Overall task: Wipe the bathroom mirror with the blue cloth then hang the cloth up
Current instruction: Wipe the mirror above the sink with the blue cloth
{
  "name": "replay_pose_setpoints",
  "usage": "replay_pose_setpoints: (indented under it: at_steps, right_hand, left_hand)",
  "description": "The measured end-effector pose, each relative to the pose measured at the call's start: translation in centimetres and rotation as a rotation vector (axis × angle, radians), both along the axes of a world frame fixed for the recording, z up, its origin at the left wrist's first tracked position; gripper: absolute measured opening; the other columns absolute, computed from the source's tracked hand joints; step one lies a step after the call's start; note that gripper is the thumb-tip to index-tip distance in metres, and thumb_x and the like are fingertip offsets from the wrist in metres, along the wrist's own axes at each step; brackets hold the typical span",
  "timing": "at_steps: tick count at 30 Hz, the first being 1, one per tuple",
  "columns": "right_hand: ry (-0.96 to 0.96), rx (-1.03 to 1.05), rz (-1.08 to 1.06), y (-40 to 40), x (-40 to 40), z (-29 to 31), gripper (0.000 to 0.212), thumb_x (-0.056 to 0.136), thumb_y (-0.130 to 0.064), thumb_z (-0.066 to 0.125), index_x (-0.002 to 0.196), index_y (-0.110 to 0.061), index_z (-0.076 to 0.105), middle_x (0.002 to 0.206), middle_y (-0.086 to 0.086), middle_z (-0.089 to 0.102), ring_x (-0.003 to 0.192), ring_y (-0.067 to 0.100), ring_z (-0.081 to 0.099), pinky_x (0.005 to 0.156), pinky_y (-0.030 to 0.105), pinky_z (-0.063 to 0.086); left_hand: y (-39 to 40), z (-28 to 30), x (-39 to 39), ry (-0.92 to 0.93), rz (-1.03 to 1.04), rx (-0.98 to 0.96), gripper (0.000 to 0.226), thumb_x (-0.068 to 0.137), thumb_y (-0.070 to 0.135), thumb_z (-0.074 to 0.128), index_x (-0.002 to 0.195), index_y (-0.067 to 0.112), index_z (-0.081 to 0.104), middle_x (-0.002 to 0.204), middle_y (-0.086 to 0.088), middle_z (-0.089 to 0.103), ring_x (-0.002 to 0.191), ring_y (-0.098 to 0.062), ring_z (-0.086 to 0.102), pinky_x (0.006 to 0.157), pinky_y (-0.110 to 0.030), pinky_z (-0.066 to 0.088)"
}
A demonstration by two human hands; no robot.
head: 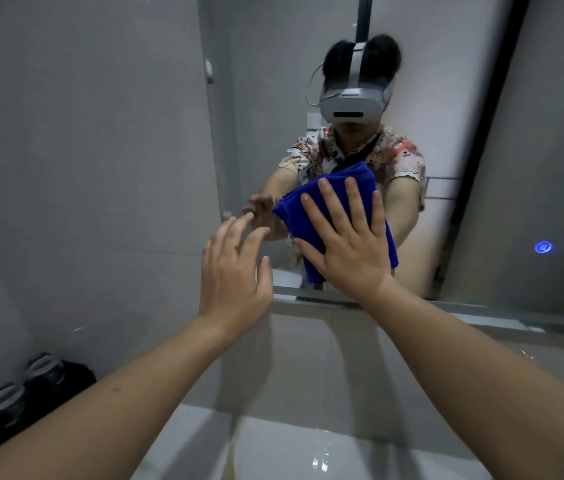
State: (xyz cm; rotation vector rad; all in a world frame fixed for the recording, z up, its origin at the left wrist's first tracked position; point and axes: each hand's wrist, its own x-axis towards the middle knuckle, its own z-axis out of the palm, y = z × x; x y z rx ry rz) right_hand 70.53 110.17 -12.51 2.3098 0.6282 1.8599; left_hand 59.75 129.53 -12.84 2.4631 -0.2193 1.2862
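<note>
The bathroom mirror [429, 98] fills the upper right of the head view, its lower edge running just above the counter. A folded blue cloth [294, 206] lies flat against the lower part of the glass. My right hand [346, 237] presses on the cloth with straight, spread fingers. Just to the cloth's left, my left hand [235, 268] is raised with relaxed, spread fingers; its fingertips are near the glass and it holds nothing. The mirror reflects a person wearing a headset, the cloth and both hands.
Two lit blue touch buttons [558, 248] glow on the mirror at the right. A white basin [273, 445] sits below my arms. Dark bottles with clear caps [41, 368] stand at the lower left against the grey tiled wall [66, 150].
</note>
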Motion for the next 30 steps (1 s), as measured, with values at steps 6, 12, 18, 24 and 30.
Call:
replay_pose_setpoints:
  at_steps: [6, 12, 18, 24, 30]
  right_hand:
    - [-0.032, 0.078, -0.019, -5.0, -0.4, -0.5, 0.073, 0.102, -0.066, 0.043, 0.161, -0.024, 0.034, 0.168, 0.008, 0.026, 0.154, 0.036, 0.016, 0.125, 0.058, 0.008]
    - [-0.022, 0.120, -0.053, -12.0, -0.9, -1.2, 0.073, 0.101, -0.066, 0.044, 0.160, -0.025, 0.035, 0.167, 0.008, 0.024, 0.153, 0.037, 0.016, 0.125, 0.057, 0.002]
    - [-0.040, 0.161, -0.028, -16.5, -1.0, -1.6, 0.069, 0.100, -0.064, 0.051, 0.156, -0.024, 0.044, 0.164, 0.008, 0.034, 0.152, 0.037, 0.021, 0.126, 0.057, 0.004]
    - [-0.019, 0.185, -0.039, -20.9, -1.5, -1.9, 0.070, 0.101, -0.063, 0.050, 0.158, -0.024, 0.040, 0.165, 0.008, 0.029, 0.152, 0.037, 0.019, 0.125, 0.056, 0.003]
    - [-0.023, 0.205, -0.066, -25.6, -1.9, -1.7, 0.072, 0.100, -0.065, 0.049, 0.158, -0.024, 0.040, 0.166, 0.009, 0.027, 0.152, 0.038, 0.018, 0.126, 0.056, -0.001]
  left_hand:
    - [-5.7, 0.0, 0.7, -0.038, -0.071, 0.020, 0.042, 0.088, 0.019, 0.059, 0.130, 0.015, 0.058, 0.150, -0.009, 0.047, 0.143, -0.029, 0.035, 0.115, -0.054, 0.033]
    - [-12.1, 0.3, 1.3, -0.053, -0.123, 0.057, 0.046, 0.087, 0.019, 0.059, 0.132, 0.015, 0.057, 0.153, -0.010, 0.044, 0.143, -0.032, 0.035, 0.115, -0.056, 0.033]
    - [-18.2, 1.1, 1.3, -0.070, -0.166, 0.107, 0.048, 0.087, 0.019, 0.057, 0.135, 0.014, 0.056, 0.155, -0.012, 0.042, 0.145, -0.033, 0.035, 0.117, -0.054, 0.029]
    - [-22.7, 1.6, 0.9, -0.083, -0.153, 0.151, 0.050, 0.087, 0.018, 0.060, 0.137, 0.016, 0.054, 0.155, -0.011, 0.041, 0.145, -0.032, 0.034, 0.117, -0.053, 0.029]
    - [-26.6, 2.1, 0.9, -0.096, -0.144, 0.185, 0.051, 0.087, 0.020, 0.059, 0.137, 0.015, 0.054, 0.155, -0.013, 0.041, 0.144, -0.034, 0.035, 0.117, -0.052, 0.029]
